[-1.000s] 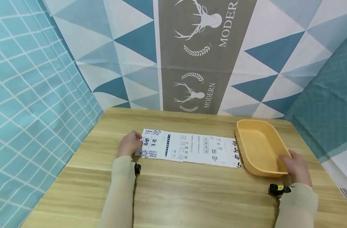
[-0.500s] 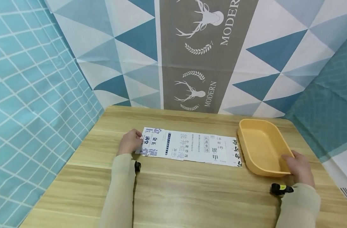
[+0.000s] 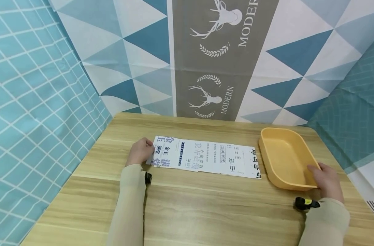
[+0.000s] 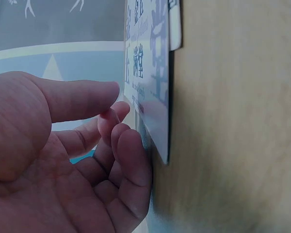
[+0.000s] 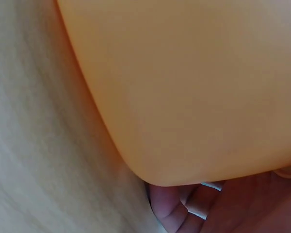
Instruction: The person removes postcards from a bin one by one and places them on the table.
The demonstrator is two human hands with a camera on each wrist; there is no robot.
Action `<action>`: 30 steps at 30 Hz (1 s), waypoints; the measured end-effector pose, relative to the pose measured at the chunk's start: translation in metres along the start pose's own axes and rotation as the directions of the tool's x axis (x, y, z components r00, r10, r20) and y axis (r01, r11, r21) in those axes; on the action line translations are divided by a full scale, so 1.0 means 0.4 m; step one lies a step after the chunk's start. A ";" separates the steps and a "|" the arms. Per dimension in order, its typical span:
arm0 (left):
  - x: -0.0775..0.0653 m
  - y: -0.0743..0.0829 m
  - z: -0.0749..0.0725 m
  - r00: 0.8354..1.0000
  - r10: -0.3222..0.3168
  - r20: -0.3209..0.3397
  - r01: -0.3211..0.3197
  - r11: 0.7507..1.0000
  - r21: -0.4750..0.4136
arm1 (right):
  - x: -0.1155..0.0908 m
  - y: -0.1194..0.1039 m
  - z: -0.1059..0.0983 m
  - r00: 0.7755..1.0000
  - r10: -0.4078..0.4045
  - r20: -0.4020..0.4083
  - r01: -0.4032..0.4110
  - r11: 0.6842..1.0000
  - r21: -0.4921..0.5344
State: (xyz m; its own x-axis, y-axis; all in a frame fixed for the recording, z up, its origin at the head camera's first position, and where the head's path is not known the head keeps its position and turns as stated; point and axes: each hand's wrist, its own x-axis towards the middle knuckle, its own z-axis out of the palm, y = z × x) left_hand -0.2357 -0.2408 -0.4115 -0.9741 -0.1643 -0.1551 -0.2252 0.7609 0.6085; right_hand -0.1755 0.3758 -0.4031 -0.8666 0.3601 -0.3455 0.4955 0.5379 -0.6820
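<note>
A row of overlapping white cards (image 3: pixel 187 155) printed with Chinese characters lies flat on the wooden table. At its left end, my left hand (image 3: pixel 140 151) rests on the table with loosely curled fingers. In the left wrist view its fingertips (image 4: pixel 131 145) are beside the end card's edge (image 4: pixel 150 87), and no clear pinch shows. My right hand (image 3: pixel 327 181) grips the near right rim of a yellow-orange plastic tray (image 3: pixel 285 153), thumb inside the wall. The right wrist view shows its fingers (image 5: pixel 167 201) under the tray's outer wall; the rest of them is hidden.
The tray stands just right of the card row's right end. A patterned cloth wall (image 3: pixel 202 61) closes off the table's (image 3: pixel 211 208) back edge, with a blue checked sheet (image 3: pixel 36 102) on the left. Each wrist wears a small black camera (image 3: pixel 306 203).
My right hand has slid the tray slightly to the right, widening the gap to the cards. The left hand and the card row stay about in place; the head view shifts a little.
</note>
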 end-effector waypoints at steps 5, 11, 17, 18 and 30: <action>-0.005 0.007 -0.002 1.000 -0.005 0.003 0.005 1.000 -0.007 | -0.001 0.006 -0.011 0.999 0.001 0.043 -0.001 1.000 -0.008; -0.005 0.016 0.004 1.000 -0.012 -0.024 0.012 1.000 -0.029 | -0.004 0.014 -0.042 0.993 -0.022 0.112 0.034 0.994 -0.107; -0.027 0.070 -0.010 0.988 0.041 -0.151 -0.041 0.999 0.002 | -0.082 -0.072 -0.054 0.960 -0.095 -0.264 0.065 0.991 -0.119; -0.038 0.091 -0.016 0.981 0.061 -0.185 -0.060 0.998 0.006 | -0.108 -0.104 -0.048 0.921 -0.125 -0.370 0.090 0.990 -0.112; -0.251 0.417 -0.020 0.670 0.529 -0.521 -0.526 0.833 0.169 | -0.357 -0.435 0.120 0.299 -0.746 -0.595 0.694 0.598 -0.401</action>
State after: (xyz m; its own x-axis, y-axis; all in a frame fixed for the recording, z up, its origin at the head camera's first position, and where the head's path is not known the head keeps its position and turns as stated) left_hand -0.1757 -0.1025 -0.2881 -0.7810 -0.0351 0.6236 0.3279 0.8268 0.4571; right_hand -0.1407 0.1941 -0.2658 -0.5927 0.1601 0.7893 -0.2812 0.8772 -0.3892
